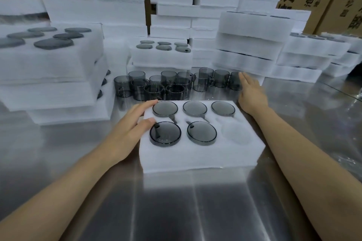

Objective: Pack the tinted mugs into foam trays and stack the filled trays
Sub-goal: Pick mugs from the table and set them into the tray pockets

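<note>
- Right hand [251,92] was stretched past the far right corner of the foam tray [195,156], fingers straight and together, nothing in it. It was slightly blurred.
- Left hand [135,121] lay with straight fingers on the tray's left edge, thumb just beside the near-left mug [165,133]. No grip; it read as steadying the tray.
- Tray sat mid-worktop [195,201], long axis left to right. Five of six pockets were filled; the near-right pocket [236,133] was empty.
- Loose mugs [156,88] stood upright in a cluster just behind the tray's far edge.
- Key relation: the end mug [234,83] of that cluster was just left of the right fingertips. Couldn't tell whether they touched.
- Right hand was clearly the nearer one, and the empty pocket was also on the right. My guess was a short carry back toward the person.
- Room: a stack of filled trays [252,45] stood close behind the right hand, so little clearance on the far side.
- Another stack [51,68] sat well left of the tray. Bare steel showed along the tray's right edge.
- Risk, as I judged it: the mugs were packed tight, so lifting the end one could knock its neighbour.
</note>
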A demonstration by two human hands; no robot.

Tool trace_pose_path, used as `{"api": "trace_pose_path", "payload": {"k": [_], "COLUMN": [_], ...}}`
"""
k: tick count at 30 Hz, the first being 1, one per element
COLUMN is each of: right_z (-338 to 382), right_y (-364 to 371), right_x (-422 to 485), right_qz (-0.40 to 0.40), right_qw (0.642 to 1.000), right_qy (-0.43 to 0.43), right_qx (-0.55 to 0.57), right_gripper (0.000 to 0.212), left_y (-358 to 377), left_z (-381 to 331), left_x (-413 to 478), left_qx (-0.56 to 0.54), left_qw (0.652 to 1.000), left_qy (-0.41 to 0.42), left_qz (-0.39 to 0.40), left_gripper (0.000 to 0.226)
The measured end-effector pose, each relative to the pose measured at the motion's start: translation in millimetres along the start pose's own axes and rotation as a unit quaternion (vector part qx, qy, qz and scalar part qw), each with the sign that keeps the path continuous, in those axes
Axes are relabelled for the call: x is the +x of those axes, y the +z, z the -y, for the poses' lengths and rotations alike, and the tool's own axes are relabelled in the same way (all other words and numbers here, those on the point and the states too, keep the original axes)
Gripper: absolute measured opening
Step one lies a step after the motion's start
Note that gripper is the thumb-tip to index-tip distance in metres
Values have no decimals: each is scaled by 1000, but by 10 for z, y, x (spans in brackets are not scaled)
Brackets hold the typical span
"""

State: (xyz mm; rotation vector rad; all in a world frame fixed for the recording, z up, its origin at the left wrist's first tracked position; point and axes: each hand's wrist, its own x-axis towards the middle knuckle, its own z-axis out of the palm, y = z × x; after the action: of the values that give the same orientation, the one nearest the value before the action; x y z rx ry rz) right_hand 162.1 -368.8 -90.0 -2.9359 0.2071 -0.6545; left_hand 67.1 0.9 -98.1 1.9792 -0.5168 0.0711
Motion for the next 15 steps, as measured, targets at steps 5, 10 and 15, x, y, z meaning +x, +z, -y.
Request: {"api": "trace_pose_path", "payload": {"k": [5, 10, 15], "right_z": [-22, 10, 139], "right_y": [41, -29, -133], "right_x": [59, -95, -423], "right_qz": [-50, -77, -90], "right_qw": [998, 992, 985], "right_qy": [-4, 16, 15], "right_qx": [32, 103, 143], "right_gripper": [53, 37, 29], "left_y": [-4, -22, -34], "left_z": [2, -23, -59], "left_x": [7, -6, -37], "left_qx": [-4, -6, -3], "left_qw": [1000, 1000, 1000], "left_qy": [10, 1, -1], "left_qz": [-6, -4, 0], "left_gripper": [49, 47, 35]}}
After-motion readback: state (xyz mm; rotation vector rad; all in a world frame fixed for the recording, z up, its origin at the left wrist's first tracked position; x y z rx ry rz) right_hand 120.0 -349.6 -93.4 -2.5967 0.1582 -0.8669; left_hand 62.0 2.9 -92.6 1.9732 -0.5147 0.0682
